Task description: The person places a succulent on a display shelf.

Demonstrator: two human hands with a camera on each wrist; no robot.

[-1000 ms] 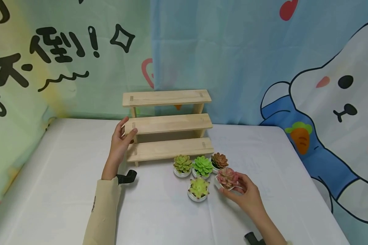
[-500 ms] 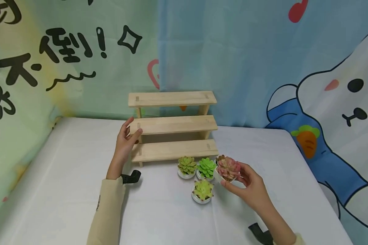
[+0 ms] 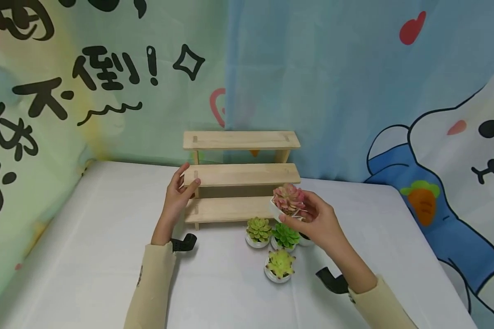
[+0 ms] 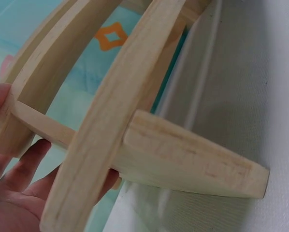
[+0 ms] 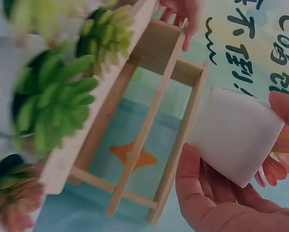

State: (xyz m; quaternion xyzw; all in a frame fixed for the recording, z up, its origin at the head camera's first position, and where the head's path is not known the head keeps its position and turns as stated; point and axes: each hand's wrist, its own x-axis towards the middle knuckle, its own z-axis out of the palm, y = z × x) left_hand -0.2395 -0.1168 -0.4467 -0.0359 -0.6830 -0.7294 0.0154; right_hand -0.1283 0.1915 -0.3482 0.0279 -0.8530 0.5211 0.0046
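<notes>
Pink succulent [image 3: 288, 199] is held up near the right end of the wooden stand [image 3: 238, 175], right hand [image 3: 318, 220] pinching its white pot [image 5: 235, 137]; probably light, stiff, best held by the pot's sides. Left hand [image 3: 178, 188] grips the stand.

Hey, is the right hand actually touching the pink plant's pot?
Touching. The right wrist view shows it: the right hand's fingers lie directly against the white pot, gripping it.
</notes>
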